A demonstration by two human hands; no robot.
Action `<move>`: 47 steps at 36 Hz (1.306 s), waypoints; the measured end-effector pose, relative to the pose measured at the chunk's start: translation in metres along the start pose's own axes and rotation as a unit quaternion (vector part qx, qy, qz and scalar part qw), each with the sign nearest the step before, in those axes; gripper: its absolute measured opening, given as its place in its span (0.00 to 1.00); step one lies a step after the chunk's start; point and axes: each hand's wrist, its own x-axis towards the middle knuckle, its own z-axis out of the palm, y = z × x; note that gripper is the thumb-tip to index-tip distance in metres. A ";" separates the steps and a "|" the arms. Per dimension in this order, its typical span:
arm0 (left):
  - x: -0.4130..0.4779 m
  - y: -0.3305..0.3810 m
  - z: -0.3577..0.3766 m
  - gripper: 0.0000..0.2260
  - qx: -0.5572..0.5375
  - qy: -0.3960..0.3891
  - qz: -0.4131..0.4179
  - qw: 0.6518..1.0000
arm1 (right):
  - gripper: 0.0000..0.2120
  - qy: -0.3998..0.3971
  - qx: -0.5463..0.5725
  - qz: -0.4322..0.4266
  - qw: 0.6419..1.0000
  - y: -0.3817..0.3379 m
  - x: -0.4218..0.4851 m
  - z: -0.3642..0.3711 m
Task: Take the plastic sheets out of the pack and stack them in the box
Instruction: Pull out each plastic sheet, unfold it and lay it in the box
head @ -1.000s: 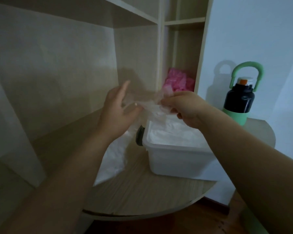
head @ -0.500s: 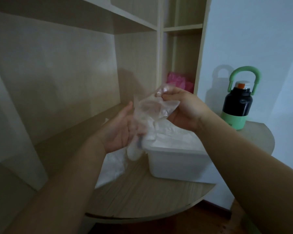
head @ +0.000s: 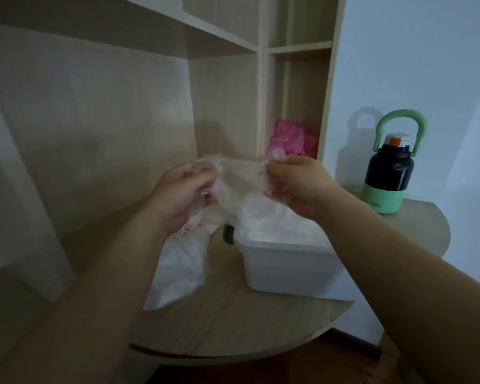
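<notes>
So I've got one thin clear plastic sheet (head: 241, 184) stretched out in the air. My left hand (head: 183, 192) has its fingers curled round the left edge, and my right hand (head: 299, 187) pinches the right edge. The white box (head: 288, 270) is at about 5 o'clock from the sheet, with a white pile of sheets (head: 277, 225) in it. The pack (head: 180, 267), white with red print, lies on the desk (head: 247, 328) at 7 o'clock, just beside the box. There's a green-and-black bottle (head: 388, 173) well off at 3 o'clock and pink crumpled stuff (head: 291, 139) in the cubby at 1 o'clock.
</notes>
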 end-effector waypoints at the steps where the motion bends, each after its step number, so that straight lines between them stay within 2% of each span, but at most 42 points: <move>1: 0.001 0.001 0.001 0.06 0.011 0.001 0.001 1.000 | 0.03 0.024 0.003 -0.006 1.000 -0.001 0.001 -0.001; 3: 0.005 0.003 0.001 0.05 0.046 0.038 0.000 0.998 | 0.06 0.069 0.001 -0.014 0.998 -0.003 0.004 -0.006; 5: 0.011 0.003 0.000 0.03 0.112 0.095 0.009 0.989 | 0.07 0.101 -0.051 -0.024 0.993 -0.005 0.006 -0.015; 7: 0.015 0.000 0.001 0.14 0.217 0.142 0.021 0.966 | 0.09 0.127 -0.155 -0.038 0.979 -0.002 0.011 -0.031; 9: 0.015 -0.005 0.002 0.26 0.323 0.178 0.038 0.929 | 0.09 0.147 -0.282 -0.034 0.947 0.004 0.018 -0.046; 10: 0.014 -0.008 0.005 0.28 0.363 0.181 0.059 0.912 | 0.08 0.157 -0.334 -0.025 0.929 0.008 0.021 -0.054; 12: 0.010 -0.010 0.015 0.26 0.414 0.168 0.127 0.886 | 0.05 0.163 -0.411 -0.011 0.897 0.014 0.023 -0.067; 15: 0.005 -0.011 0.034 0.20 0.465 0.100 0.221 0.852 | 0.12 0.153 -0.512 0.017 0.845 0.020 0.018 -0.079; 17: 0.003 -0.011 0.045 0.16 0.501 0.009 0.252 0.828 | 0.14 0.149 -0.573 0.026 0.805 0.021 0.013 -0.083; 18: 0.003 -0.013 0.051 0.16 0.518 -0.046 0.253 0.816 | 0.14 0.154 -0.584 0.028 0.797 0.022 0.012 -0.087; 21: 0.011 -0.026 0.062 0.20 0.573 -0.183 0.218 0.769 | 0.15 0.175 -0.603 0.023 0.778 0.022 0.007 -0.094; 25: 0.017 -0.048 0.072 0.26 0.616 -0.257 0.108 0.737 | 0.18 0.199 -0.611 -0.007 0.766 0.019 0.001 -0.100; 30: 0.024 -0.060 0.081 0.25 0.659 -0.276 0.065 0.697 | 0.23 0.144 -0.706 -0.061 0.691 0.012 -0.005 -0.097; 32: 0.027 -0.062 0.084 0.26 0.678 -0.279 0.040 0.679 | 0.21 0.073 -0.698 -0.086 0.708 0.011 -0.004 -0.095; 34: 0.030 -0.064 0.087 0.27 0.693 -0.289 0.026 0.660 | 0.23 -0.018 -0.672 -0.050 0.739 0.014 -0.002 -0.091; 38: 0.037 -0.069 0.093 0.26 0.703 -0.315 0.015 0.637 | 0.36 -0.127 -0.697 0.106 0.698 0.029 0.003 -0.089; 40: 0.038 -0.074 0.096 0.25 0.710 -0.328 0.006 0.623 | 0.36 -0.155 -0.700 0.161 0.679 0.035 0.005 -0.089; 43: 0.039 -0.079 0.099 0.21 0.716 -0.360 -0.021 0.598 | 0.29 -0.179 -0.730 0.193 0.631 0.041 0.009 -0.090; 45: 0.040 -0.080 0.099 0.18 0.716 -0.381 -0.028 0.584 | 0.28 -0.182 -0.727 0.203 0.630 0.041 0.010 -0.091; 47: 0.041 -0.079 0.097 0.18 0.713 -0.375 -0.020 0.592 | 0.29 -0.169 -0.713 0.196 0.652 0.039 0.010 -0.091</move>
